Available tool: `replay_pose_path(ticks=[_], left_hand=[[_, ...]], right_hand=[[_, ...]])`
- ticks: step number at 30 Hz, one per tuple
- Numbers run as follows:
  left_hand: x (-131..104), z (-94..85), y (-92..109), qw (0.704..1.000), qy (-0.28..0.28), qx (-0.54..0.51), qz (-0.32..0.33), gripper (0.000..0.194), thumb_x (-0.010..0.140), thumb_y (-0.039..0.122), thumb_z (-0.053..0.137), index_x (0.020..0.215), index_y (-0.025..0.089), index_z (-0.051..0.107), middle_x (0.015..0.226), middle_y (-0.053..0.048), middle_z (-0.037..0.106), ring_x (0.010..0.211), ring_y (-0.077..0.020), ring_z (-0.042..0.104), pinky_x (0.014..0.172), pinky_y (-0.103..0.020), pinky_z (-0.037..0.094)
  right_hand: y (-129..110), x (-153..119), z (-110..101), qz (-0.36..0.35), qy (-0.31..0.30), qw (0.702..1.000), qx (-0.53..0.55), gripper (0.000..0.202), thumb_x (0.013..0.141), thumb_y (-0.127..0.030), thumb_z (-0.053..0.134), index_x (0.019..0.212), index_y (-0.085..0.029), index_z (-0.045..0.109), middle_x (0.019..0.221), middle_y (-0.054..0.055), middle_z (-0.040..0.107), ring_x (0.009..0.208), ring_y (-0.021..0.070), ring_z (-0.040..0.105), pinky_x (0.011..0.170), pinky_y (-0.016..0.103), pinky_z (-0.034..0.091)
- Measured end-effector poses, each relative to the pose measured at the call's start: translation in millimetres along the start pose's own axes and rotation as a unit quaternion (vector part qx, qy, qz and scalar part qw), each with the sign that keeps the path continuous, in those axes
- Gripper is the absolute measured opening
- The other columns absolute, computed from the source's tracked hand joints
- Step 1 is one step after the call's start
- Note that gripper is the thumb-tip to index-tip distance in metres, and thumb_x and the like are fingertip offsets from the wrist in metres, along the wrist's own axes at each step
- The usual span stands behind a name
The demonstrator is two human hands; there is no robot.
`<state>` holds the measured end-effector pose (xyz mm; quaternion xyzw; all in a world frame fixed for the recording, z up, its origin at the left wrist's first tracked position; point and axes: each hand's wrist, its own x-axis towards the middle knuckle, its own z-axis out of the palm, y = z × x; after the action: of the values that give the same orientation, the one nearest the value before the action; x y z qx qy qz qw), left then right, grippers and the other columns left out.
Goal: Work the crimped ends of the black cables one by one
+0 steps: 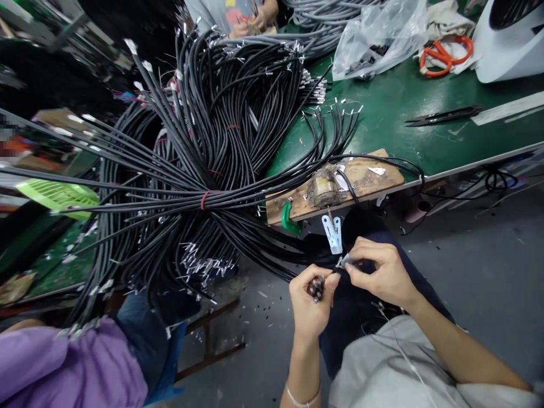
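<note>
Left hand [309, 303] around dark pieces [316, 288], shapes unclear

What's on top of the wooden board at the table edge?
On the wooden board: a grimy yellowish cylinder, white scraps, a black cable; a green clamp at its near edge. The wood under the cylinder is hidden.

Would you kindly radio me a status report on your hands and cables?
Left hand gripping dark cables. Right hand at a cable tip, exact grip unclear. Light-blue clip close by the tip; contact unclear.
</note>
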<state>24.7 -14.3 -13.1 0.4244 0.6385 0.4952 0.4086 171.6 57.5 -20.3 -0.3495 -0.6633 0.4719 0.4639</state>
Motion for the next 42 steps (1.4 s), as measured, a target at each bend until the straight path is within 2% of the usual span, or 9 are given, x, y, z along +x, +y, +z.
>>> replay_pose_path(ticks=[5,9,13,16,19,23,26,34,42], left_hand=[[3,-2.2,2,0.999,-0.031,0.021,0.018,0.024,0.083,0.034,0.066,0.071,0.014,0.067,0.052,0.003,0.053,0.043,-0.0086,0.050,0.046,-0.020,0.036],[7,-11.3,7,0.994,-0.107,0.028,0.018,0.031,0.090,0.035,0.057,0.072,0.014,0.069,0.058,-0.001,0.058,0.045,-0.0085,0.050,0.046,-0.021,0.038],[11,-17.5,7,0.977,-0.199,-0.030,0.064,0.030,0.085,0.041,0.062,0.071,0.015,0.068,0.063,-0.002,0.059,0.039,-0.0066,0.045,0.040,-0.020,0.034],[12,-13.0,4,0.980,-0.167,-0.026,0.109,0.032,0.084,0.044,0.062,0.070,0.016,0.066,0.062,-0.002,0.056,0.048,-0.0103,0.049,0.047,-0.023,0.037],[12,-6.4,0,0.983,-0.119,-0.014,0.138,0.027,0.084,0.037,0.064,0.067,0.017,0.060,0.063,-0.002,0.053,0.059,-0.0132,0.049,0.056,-0.025,0.037],[11,-3.7,-2,0.984,-0.090,-0.051,0.149,0.020,0.082,0.028,0.067,0.068,0.017,0.058,0.066,0.000,0.052,0.062,-0.0127,0.049,0.059,-0.024,0.036],[14,-2.9,-5,0.983,-0.056,-0.078,0.156,0.020,0.081,0.030,0.069,0.069,0.017,0.059,0.067,0.000,0.051,0.062,-0.0125,0.048,0.059,-0.024,0.036],[29,8.1,-7,0.983,-0.034,-0.109,0.144,0.013,0.083,0.026,0.066,0.073,0.018,0.061,0.069,0.000,0.053,0.063,-0.0125,0.050,0.059,-0.023,0.039],[28,6.6,-3,0.988,-0.063,-0.092,0.109,0.016,0.085,0.027,0.064,0.073,0.017,0.063,0.068,-0.001,0.054,0.057,-0.0109,0.049,0.055,-0.023,0.038]], right_hand=[[0,0,0,0.003,-0.032,0.999,0.024,0.011,0.086,-0.020,0.060,0.092,-0.016,0.069,0.082,0.006,0.066,0.073,0.0165,0.058,0.067,0.029,0.048],[-7,3,2,-0.070,-0.057,0.996,-0.011,0.027,0.091,-0.020,0.055,0.066,-0.016,0.066,0.065,0.005,0.063,0.065,0.0165,0.053,0.065,0.031,0.044],[-4,4,-1,0.063,-0.206,0.951,0.221,0.037,0.087,-0.044,0.060,0.065,-0.015,0.066,0.059,0.003,0.060,0.055,0.0130,0.053,0.051,0.025,0.042],[3,10,-4,0.202,-0.266,0.884,0.328,0.040,0.079,-0.049,0.065,0.059,-0.014,0.065,0.051,0.000,0.057,0.043,0.0088,0.047,0.041,0.020,0.034],[7,26,-11,0.255,-0.223,0.897,0.283,0.033,0.072,-0.040,0.071,0.052,-0.014,0.062,0.044,-0.002,0.054,0.039,0.0071,0.043,0.039,0.019,0.030],[1,54,-15,0.193,-0.059,0.969,0.141,0.037,0.077,-0.042,0.066,0.052,-0.014,0.062,0.049,-0.001,0.055,0.047,0.0083,0.045,0.046,0.022,0.033],[-8,65,-8,0.160,-0.045,0.984,0.062,0.045,0.080,-0.048,0.065,0.051,-0.014,0.060,0.047,-0.002,0.050,0.048,0.0080,0.041,0.048,0.022,0.031],[-7,60,18,0.243,-0.043,0.891,0.381,0.048,0.071,-0.058,0.071,0.061,-0.012,0.069,0.053,0.001,0.058,0.048,0.0094,0.048,0.047,0.022,0.039],[11,48,19,0.249,-0.077,0.856,0.446,0.052,0.082,-0.061,0.058,0.069,-0.011,0.070,0.060,0.005,0.062,0.055,0.0117,0.053,0.053,0.024,0.043]])
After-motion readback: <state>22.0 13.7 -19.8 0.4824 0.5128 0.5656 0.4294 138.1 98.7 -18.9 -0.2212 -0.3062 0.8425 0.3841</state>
